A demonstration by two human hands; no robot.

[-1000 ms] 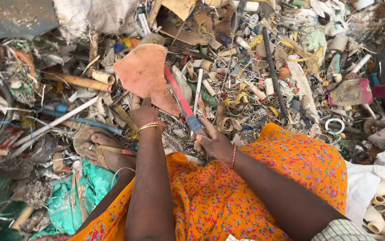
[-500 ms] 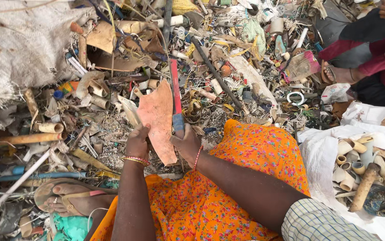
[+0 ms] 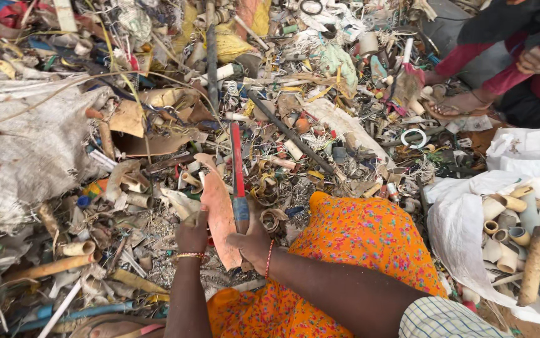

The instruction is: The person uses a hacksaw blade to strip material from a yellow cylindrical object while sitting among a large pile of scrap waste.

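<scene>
Head view. The left hand (image 3: 193, 235) grips the lower left edge of a flat orange-brown sheet (image 3: 218, 209), fingers closed on it. The right hand (image 3: 253, 241) is wrapped around the blue handle of a red-bladed knife (image 3: 237, 172), whose blade lies along the sheet's right edge and points away from the body. The sheet stands over a scrap heap (image 3: 270, 119), just beyond the orange skirt (image 3: 357, 244). At right, a white sack (image 3: 464, 219) holds cut pipe pieces (image 3: 514, 219). A second person's foot (image 3: 457, 103) rests at upper right.
</scene>
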